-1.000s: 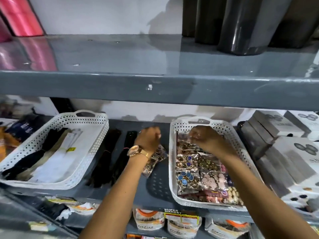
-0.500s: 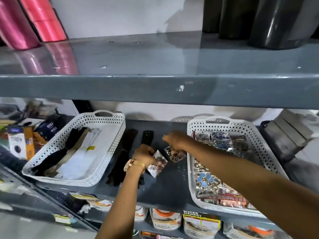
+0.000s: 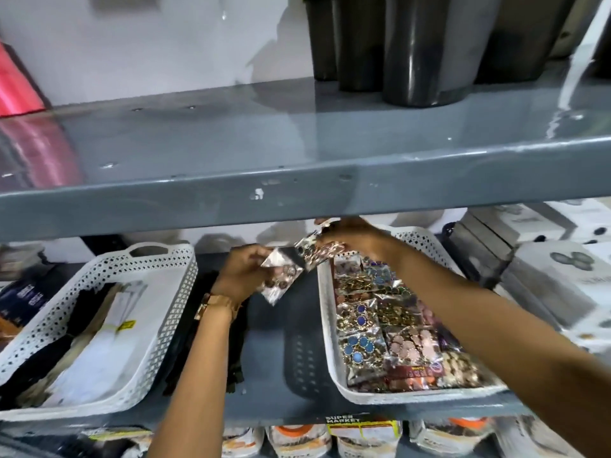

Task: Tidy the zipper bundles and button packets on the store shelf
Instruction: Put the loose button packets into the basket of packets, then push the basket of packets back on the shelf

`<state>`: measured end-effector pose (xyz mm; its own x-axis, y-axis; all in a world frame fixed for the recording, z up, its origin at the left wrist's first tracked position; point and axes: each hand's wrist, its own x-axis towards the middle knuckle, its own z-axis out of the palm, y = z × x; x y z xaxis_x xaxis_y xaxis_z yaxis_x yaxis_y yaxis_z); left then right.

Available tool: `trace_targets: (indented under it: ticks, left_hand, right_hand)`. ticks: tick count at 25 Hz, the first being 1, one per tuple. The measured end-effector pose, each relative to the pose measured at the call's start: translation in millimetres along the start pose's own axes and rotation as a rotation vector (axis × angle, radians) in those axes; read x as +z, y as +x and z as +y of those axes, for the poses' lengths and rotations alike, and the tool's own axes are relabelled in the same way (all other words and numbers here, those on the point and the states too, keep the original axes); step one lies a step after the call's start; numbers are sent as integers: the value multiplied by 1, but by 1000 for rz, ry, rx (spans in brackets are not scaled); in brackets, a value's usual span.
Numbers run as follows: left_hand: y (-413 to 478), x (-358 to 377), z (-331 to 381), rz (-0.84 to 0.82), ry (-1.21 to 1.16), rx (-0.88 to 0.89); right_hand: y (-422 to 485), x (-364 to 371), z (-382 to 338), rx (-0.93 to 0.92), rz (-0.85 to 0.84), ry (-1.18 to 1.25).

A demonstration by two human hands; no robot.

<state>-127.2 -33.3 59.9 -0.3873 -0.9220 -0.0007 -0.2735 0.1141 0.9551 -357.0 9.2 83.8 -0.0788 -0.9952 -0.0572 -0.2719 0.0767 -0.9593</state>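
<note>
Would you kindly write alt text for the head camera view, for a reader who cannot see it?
A person's left hand and right hand each hold a clear button packet above a grey shelf, between two white perforated baskets. The right basket holds more button packets; the left basket holds black and white zipper bundles.

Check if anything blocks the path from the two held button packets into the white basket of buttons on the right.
Nothing visible does. The left hand holds one clear button packet, the right hand another packet, both just beside the white perforated plastic basket, whose top is open. The grey upper shelf only limits headroom.
</note>
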Motion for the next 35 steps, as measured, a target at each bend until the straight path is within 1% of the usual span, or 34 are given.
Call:
trace_targets:
  ticks: [2,3,6,9,13,15,18,22,25,26,28,29,31,33,34,35]
  left_hand:
    - [7,19,16,-51,-22,78]
    - [11,31,24,-81,3,116]
    - [27,71,38,-170,206,181]
    - [37,109,41,-246,442,212]
    - [44,136,29,-356,622,150]
    - [45,140,18,-380,676,117]
    - [44,141,5,-392,724,110]
    - [43,142,-3,-328,845,218]
    - [40,141,-6,-331,940,280]
    - [38,139,-4,-334,938,316]
    - [31,126,2,-304,813,358]
    - [27,116,6,-258,728,371]
    - [18,83,11,-96,595,412]
    - [7,38,7,51,441,413]
    - [0,13,1,114,374,357]
    - [-5,-10,-7,174,377,271]
  right_hand:
    - [-14,-30,-2,105,106,-74]
    - [-20,-44,0,130,141,-116]
    - [-35,-73,10,142,196,-248]
    - [-46,-85,30,173,212,-228]
    - [-52,-78,66,304,229,-288]
    - [-55,-70,81,316,202,-344]
    - [-58,-62,89,282,226,-430]
    - [-55,-58,88,304,248,-494]
    - [-57,-53,88,302,265,-583]
    - [-58,-51,84,293,274,-610]
    - [-58,-47,71,269,300,-684]
    - [-57,-45,62,252,312,-737]
    - [-49,-31,39,201,346,-777]
    - [-41,0,12,83,381,-684]
    - [-38,23,-1,9,377,-625]
    - [-35,46,-11,-63,358,-551]
